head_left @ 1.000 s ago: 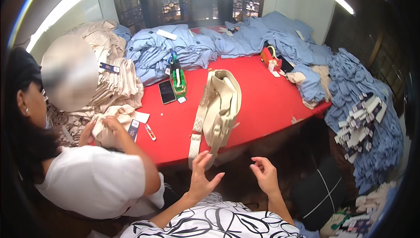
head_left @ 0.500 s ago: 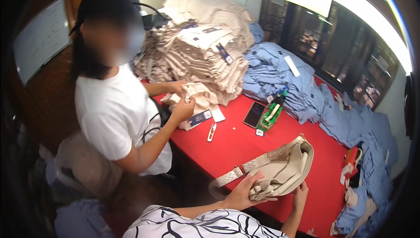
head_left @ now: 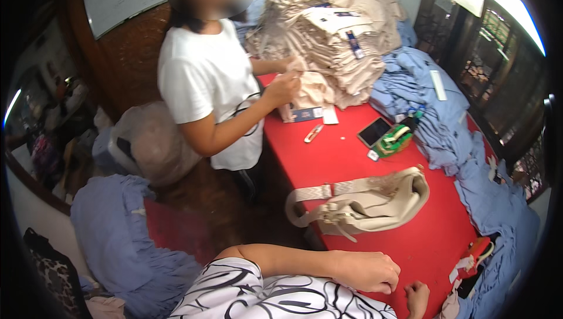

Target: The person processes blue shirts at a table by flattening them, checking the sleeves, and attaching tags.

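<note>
A cream handbag (head_left: 375,210) lies on the red tabletop, its patterned wide strap (head_left: 311,192) looping over the table's left edge. Neither hand touches it. My left hand (head_left: 368,270) is below the bag, over the table's near edge, its fingers curled down and closed with nothing showing in them. To its right, close by, my right hand (head_left: 417,296) is also curled, seen only in part at the lower edge; nothing shows in it.
A person in a white shirt (head_left: 205,78) handles a beige garment (head_left: 314,89) across the table. Beige garments (head_left: 334,43) and blue garments (head_left: 419,84) are piled behind. Thread snips (head_left: 314,133), a phone (head_left: 374,132), a green pouch (head_left: 394,142) and a red item (head_left: 472,259) lie around.
Both hands have let go of the handbag and drawn back toward me, the left one moving right. The bag now rests on the table. My view has turned left and down.
</note>
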The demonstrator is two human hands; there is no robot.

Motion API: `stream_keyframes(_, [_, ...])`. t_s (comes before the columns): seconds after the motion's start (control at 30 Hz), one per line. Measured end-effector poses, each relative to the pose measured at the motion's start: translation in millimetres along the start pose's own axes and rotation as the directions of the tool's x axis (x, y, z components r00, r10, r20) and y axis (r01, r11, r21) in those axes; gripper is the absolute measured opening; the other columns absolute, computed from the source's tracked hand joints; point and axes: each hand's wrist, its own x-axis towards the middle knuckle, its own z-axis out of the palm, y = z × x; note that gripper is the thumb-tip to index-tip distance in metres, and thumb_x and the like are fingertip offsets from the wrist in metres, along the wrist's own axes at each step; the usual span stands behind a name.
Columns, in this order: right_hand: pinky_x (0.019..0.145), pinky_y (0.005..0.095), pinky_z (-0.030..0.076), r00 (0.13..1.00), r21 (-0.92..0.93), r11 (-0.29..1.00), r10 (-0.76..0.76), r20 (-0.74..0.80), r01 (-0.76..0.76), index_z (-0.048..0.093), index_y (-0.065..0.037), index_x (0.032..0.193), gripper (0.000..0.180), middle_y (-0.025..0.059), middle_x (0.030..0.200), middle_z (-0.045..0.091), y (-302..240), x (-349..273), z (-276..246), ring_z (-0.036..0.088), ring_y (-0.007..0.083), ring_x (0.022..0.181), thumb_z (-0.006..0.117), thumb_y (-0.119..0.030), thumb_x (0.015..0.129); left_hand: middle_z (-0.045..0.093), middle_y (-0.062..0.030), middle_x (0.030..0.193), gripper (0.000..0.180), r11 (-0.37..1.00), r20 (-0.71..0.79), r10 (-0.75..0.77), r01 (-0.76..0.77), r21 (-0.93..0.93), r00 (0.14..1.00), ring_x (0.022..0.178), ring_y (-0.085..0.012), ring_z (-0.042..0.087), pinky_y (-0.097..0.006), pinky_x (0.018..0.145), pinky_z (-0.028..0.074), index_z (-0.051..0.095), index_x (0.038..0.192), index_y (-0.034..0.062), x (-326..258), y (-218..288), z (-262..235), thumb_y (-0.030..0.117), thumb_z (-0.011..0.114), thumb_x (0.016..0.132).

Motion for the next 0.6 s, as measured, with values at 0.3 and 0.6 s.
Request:
stream_keyframes(0.3, [0.077, 0.0352, 0.052, 0.955, 0.332, 0.902, -0.297, 0.008, 0.278, 0.050, -0.005, 0.134, 0.060, 0.0158, 0.115, 0.063, -86.6, 72.2, 17.6, 0.061, 0.0201, 0.085, 0.071, -0.004, 0.078, 0.031, -0.0198, 0.149, 0.113, 0.873, -0.964, 0.133, 0.433, 0.223, 0.229, 0.134, -0.0306, 0.038, -0.044, 0.111, 0.033, 0.026, 0.144, -0.0035, -109.0, -52.9, 31.2, 0.041, 0.092, 0.063])
stream_keyframes(0.6, [0.094, 0.0340, 0.051, 0.856, 0.827, 0.554, -0.469, 0.215, 0.095, 0.027, -0.009, 0.153, 0.085, 0.0161, 0.141, 0.051, -125.8, 179.2, 93.3, 0.058, 0.0256, 0.114, 0.061, 0.011, 0.078, 0.061, -0.0166, 0.123, 0.076, 0.797, -0.897, -0.380, 0.573, -0.193, 0.226, 0.112, -0.0236, 0.060, -0.034, 0.096, 0.048, 0.046, 0.131, -0.0071, -113.1, -156.8, 53.0, 0.013, 0.086, 0.069])
